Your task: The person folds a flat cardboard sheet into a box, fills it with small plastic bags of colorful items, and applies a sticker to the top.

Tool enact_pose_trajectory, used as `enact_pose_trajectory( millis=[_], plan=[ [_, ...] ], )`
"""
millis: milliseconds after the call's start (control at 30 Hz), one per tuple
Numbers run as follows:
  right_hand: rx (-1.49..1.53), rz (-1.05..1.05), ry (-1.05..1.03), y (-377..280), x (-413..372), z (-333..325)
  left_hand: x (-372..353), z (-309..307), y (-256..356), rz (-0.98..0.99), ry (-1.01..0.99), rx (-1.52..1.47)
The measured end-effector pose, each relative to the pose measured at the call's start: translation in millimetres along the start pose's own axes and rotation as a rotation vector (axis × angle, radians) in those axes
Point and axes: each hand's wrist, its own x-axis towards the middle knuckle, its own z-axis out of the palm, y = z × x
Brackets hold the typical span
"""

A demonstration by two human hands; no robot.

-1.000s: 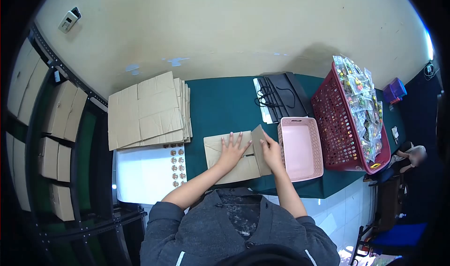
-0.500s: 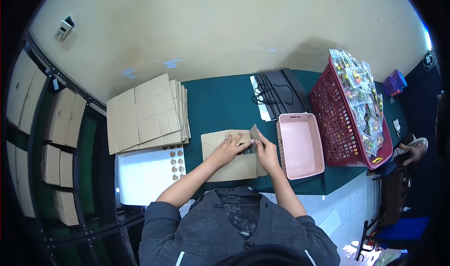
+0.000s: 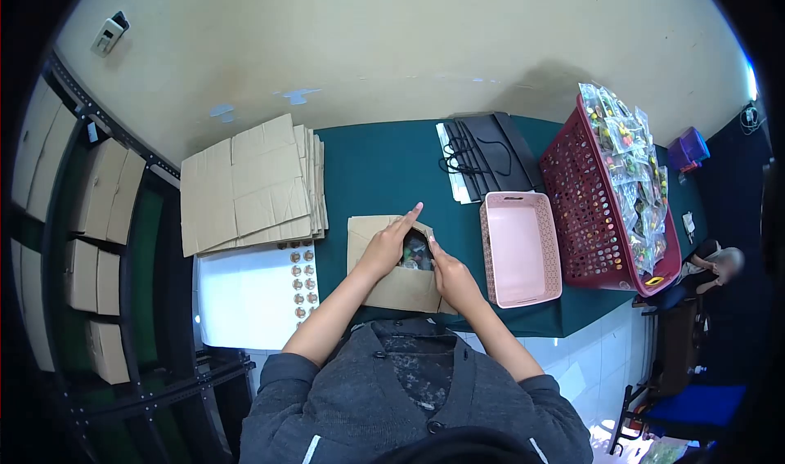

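Observation:
A brown cardboard box (image 3: 401,291) lies on the green-covered table in front of me, its top partly open. Through the gap in its flaps show small clear plastic packets (image 3: 418,251) with coloured bits inside. My left hand (image 3: 388,249) rests on the box's left flap, fingers stretched out towards the far edge, one pointing past it. At the box's right side, my right hand (image 3: 455,277) grips the flap edge, with a thumb or finger at the opening. Its other fingers are mostly hidden.
Right of the box stands a pink basket (image 3: 520,251), then a tall maroon basket (image 3: 585,210) full of packets. Behind lie black folders with cords (image 3: 491,157). Flattened cardboard (image 3: 249,190) is stacked left above a white sheet (image 3: 245,300) with round stickers. A person (image 3: 719,264) sits far right.
The upright right flap has been pushed down and the packets in the opening now show more. My left hand has turned its fingers away from me; my right hand has moved slightly left and nearer me.

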Motion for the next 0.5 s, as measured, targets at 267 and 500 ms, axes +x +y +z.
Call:
enact_pose_trajectory(
  millis=[267, 500],
  plan=[
    [-0.030, -0.062, 0.040, 2, -6, 7, -1, 6, -6, 0.066, 0.032, 0.048],
    [-0.194, -0.055, -0.048, -5, -5, 23, 2, 4, -2, 0.082, -0.007, 0.034]
  ],
)
